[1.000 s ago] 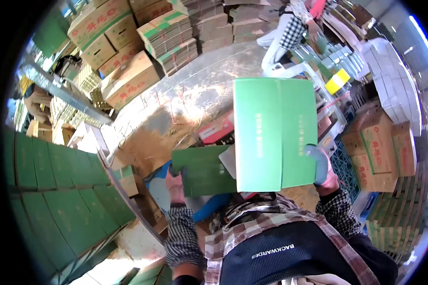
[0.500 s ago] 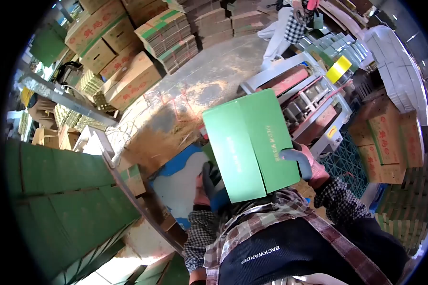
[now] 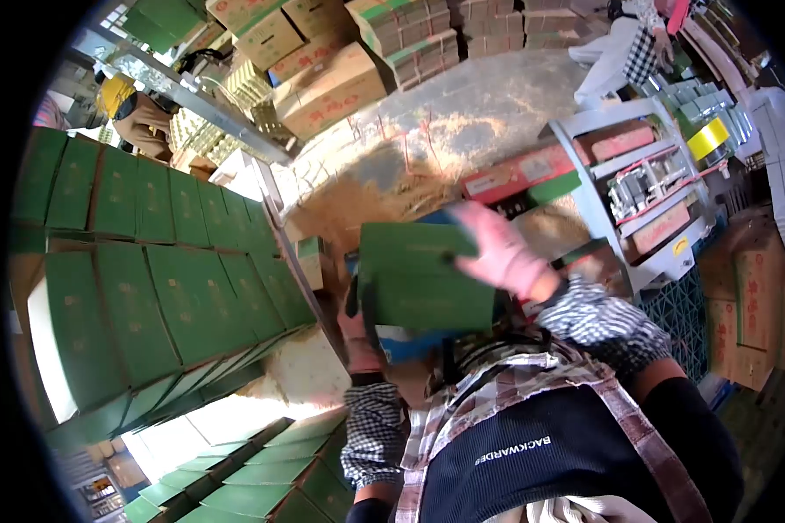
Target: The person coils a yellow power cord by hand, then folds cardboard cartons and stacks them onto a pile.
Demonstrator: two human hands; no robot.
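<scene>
Currently: green box (image 3: pixel 427 292) mid-view, clock centred on it. Hands apart. Left hand (image 3: pixel 356 333) clamped on its edge at 8 o'clock. Right hand (image 3: pixel 501 253) blurred at 2–3, fingers spread, can't tell if touching. Stacked green cartons (image 3: pixel 196 296) at 9, yellow tape roll (image 3: pixel 708 139) at 2.

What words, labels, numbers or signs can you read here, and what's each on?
"BACKWARDES", upside down: on the dark top.
Red characters on the brown cartons: too small and blurred to read.
Faint marks on the nearest green box and stacked green boxes: too blurred.
Yellow sticker on the grey frame: too small.
Pale marks on red panel: unreadable.
</scene>
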